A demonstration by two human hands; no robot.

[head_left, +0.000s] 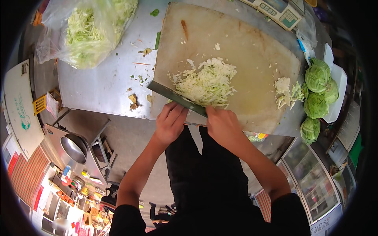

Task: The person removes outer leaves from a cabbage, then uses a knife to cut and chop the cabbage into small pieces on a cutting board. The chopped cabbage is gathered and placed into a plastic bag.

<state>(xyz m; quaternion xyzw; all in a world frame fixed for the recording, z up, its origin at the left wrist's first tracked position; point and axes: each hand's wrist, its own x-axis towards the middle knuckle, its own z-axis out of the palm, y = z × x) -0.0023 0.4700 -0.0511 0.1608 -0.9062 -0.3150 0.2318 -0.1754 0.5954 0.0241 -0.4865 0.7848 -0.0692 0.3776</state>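
A heap of shredded cabbage (208, 82) lies on the near middle of a big, worn cutting board (252, 51). Along its near left side runs the dark blade of a kitchen knife (165, 93), slanting from upper left down to the right. My right hand (223, 125) is closed at the knife's right end, and its grip hides the handle. Curled against the near side of the blade are the fingers of my left hand (171, 122); the fingertips are partly hidden. Both hands are at the board's near edge.
Several green cabbages (317, 75) sit at the right beside a white foam box (338, 88). More cabbage scraps (283, 88) lie near them. A clear bag of shredded cabbage (88, 35) stands far left on the metal table (90, 90). A scale (281, 11) is at the back right.
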